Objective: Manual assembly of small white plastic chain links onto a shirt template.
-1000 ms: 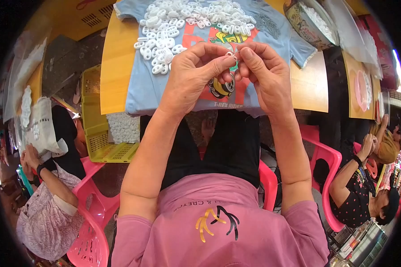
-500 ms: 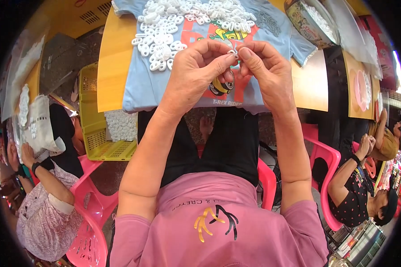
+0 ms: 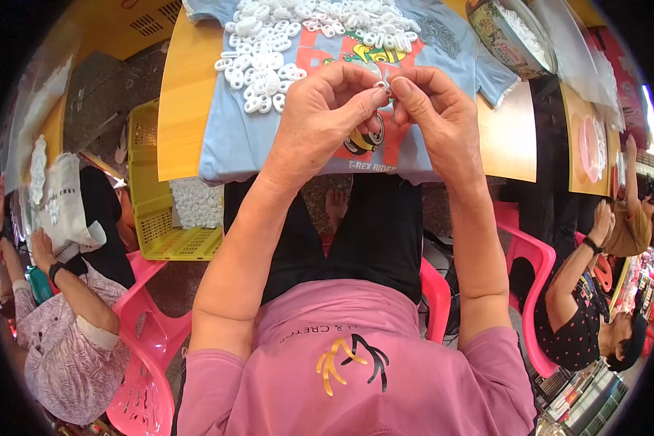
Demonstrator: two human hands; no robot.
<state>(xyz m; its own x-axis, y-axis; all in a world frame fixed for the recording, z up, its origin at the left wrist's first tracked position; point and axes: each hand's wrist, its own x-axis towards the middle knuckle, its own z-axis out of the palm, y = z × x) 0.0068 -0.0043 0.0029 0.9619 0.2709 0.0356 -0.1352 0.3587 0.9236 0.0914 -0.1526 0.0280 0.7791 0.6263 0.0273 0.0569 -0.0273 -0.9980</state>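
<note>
Both hands are raised together over a blue T-shirt (image 3: pixel 243 142) spread on the table. Between thumb and fingers my left hand (image 3: pixel 330 109) pinches a small white plastic piece (image 3: pixel 383 86). My right hand (image 3: pixel 436 112) meets it there, its thumb and forefinger closed on the same piece. The fingers cover most of the piece, so its full shape is hidden. Beyond and to the left of my hands lies a heap of white plastic pieces with two holes each (image 3: pixel 265 65). Some dark grey thin bits (image 3: pixel 439 38) lie on the shirt at the far right.
A tin (image 3: pixel 501 40) of white bits stands at the table's far right. Below left, a yellow crate (image 3: pixel 145 211) stands beside a pile of white pieces (image 3: pixel 196 203). Co-workers sit on both sides, near pink chairs (image 3: pixel 149 349). A pink bowl (image 3: pixel 592 149) is on the right-hand table.
My hands stay almost in place, still pinching the small white piece. The co-worker on the right has raised their hands slightly.
</note>
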